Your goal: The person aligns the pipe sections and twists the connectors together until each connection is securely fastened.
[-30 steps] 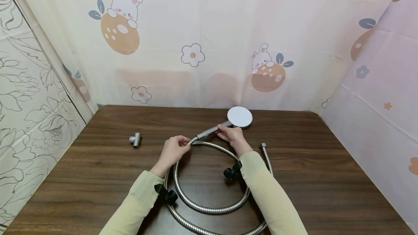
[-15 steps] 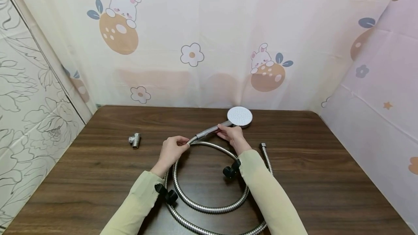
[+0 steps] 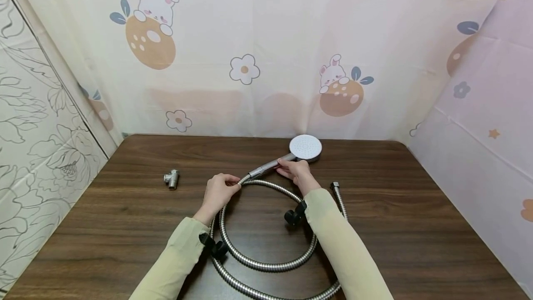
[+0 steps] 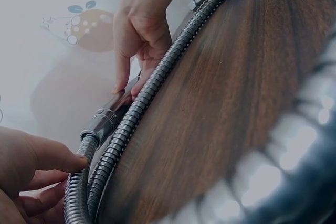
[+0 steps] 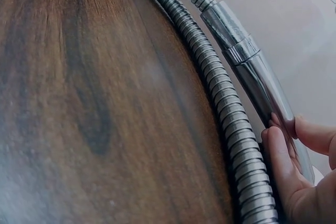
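Observation:
A hand shower [image 3: 306, 147] with a round white spray face and a chrome handle [image 5: 265, 85] lies toward the back of the table. My right hand [image 3: 296, 173] pinches that handle between thumb and fingers, just below the head. A coiled metal shower hose [image 3: 270, 266] runs from the handle's lower end, where a chrome connector [image 4: 100, 123] joins the two. Close to this joint, my left hand [image 3: 218, 193] pinches the hose between thumb and fingers. The hose's other end, with a metal nut [image 3: 335, 185], lies to the right of my right forearm.
A small chrome valve fitting [image 3: 171, 179] lies on the left of the wooden table [image 3: 416, 226]. Behind the table hangs a printed curtain [image 3: 270, 27]. Loops of hose lie under and between both forearms, and each wrist carries a black camera mount [image 3: 294, 215].
Both hands keep their grip on the shower handle and the hose. The left hand and the hose near it have shifted very slightly; little else differs.

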{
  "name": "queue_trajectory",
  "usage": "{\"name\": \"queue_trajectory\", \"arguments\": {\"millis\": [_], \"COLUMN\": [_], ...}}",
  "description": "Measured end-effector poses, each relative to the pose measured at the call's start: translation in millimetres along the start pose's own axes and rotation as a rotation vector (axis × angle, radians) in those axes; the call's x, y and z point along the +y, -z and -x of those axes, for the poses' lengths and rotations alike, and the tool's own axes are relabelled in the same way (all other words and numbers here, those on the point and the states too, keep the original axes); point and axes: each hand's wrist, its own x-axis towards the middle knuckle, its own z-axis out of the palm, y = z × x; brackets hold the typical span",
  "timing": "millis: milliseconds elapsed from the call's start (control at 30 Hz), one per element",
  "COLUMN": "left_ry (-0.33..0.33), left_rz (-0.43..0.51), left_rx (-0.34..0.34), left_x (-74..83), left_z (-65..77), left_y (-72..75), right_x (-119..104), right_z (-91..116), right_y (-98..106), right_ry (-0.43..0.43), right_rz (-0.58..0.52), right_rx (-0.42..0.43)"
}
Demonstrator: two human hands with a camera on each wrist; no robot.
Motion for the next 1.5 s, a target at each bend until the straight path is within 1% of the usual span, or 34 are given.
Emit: {"name": "queue_trajectory", "arguments": {"millis": [267, 467, 600, 700, 767, 900, 1133, 1300, 1500], "left_ry": [0.004, 0.020, 0.020, 0.021, 0.025, 0.029, -0.010, -0.025, -0.018], "left_rz": [-0.002, 0.010, 0.017, 0.024, 0.027, 0.029, 0.058, 0.069, 0.048], "left_rx": [0.007, -0.002, 0.001, 0.000, -0.004, -0.011, -0.039, -0.033, -0.026], "left_x": [-0.8, -2.2, -1.8, -1.0, -0.8, -0.7, -1.1, -1.2, -3.1], "left_z": [2.7, 3.3, 3.2, 2.9, 2.6, 3.2, 6.0, 6.7, 7.7], "left_y": [-2.3, -5.3, -6.3, -5.8, -5.4, -4.6, -5.6, -2.5, 7.3], "right_x": [0.1, 4.9, 6.0, 4.7, 3.4, 2.1, 3.3, 1.1, -3.7], "right_z": [-0.3, -2.3, -3.4, -2.0, 0.1, 2.7, 3.0, 4.9, 8.6], "right_y": [-0.1, 0.4, 1.6, 1.4, 0.1, 0.2, 6.3, 9.1, 13.2], "right_ry": [-0.010, 0.020, 0.046, 0.047, 0.033, 0.018, 0.022, 0.026, 0.031], "right_rz": [-0.005, 0.029, 0.028, 0.021, 0.037, 0.029, 0.020, 0.035, 0.029], "right_rx": [0.003, 0.048, 0.051, 0.045, 0.057, 0.039, 0.009, -0.009, 0.002]}}
